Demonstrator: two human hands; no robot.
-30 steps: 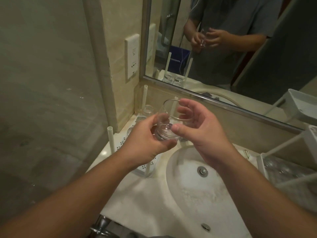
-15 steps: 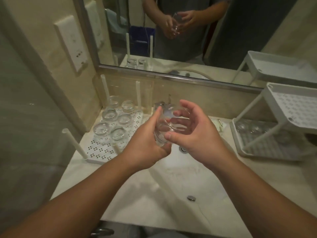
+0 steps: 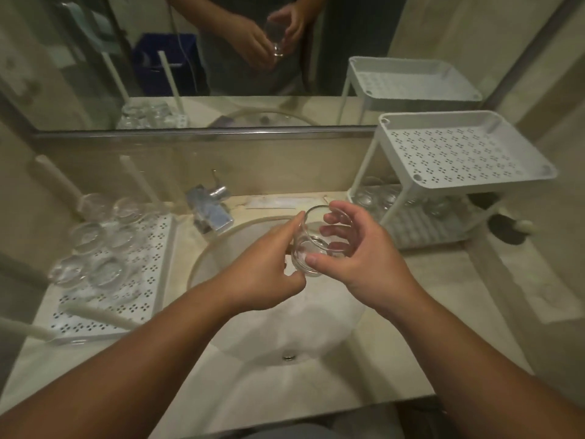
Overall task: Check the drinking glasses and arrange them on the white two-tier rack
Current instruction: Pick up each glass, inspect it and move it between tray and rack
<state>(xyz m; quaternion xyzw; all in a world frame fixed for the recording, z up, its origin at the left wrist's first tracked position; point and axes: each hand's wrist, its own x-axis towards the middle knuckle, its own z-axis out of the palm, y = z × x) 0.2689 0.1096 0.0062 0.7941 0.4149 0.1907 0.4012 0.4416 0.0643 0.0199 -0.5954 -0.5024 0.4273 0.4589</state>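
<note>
Holding a clear drinking glass (image 3: 319, 242) over the sink basin (image 3: 240, 312), the person has both hands on it: the right hand (image 3: 364, 251) wraps it from the right, thumb across the near side of its base and fingers (image 3: 335, 231) curled round the far side, seen through the glass wall, while the left hand (image 3: 262, 270) meets it from the left, its fingers pinching the wall near the rim and base. The glass is tilted, its mouth turned up and toward the far side. At the right, on the pale stone surface (image 3: 443, 280), stands the white two-tier rack (image 3: 459, 153); its perforated upper tray carries nothing, and on the lower tier a row of glasses (image 3: 376, 198) sits toward the far edge, perhaps four or five, though blur and the rack's legs make the count unsure. At the left lies a white perforated tray (image 3: 139, 293) with upright posts, holding six or so more clear glasses (image 3: 95, 245) in its far half. A chrome tap (image 3: 210, 210) stands at the far edge of the basin, below the mirror (image 3: 221, 58).
</note>
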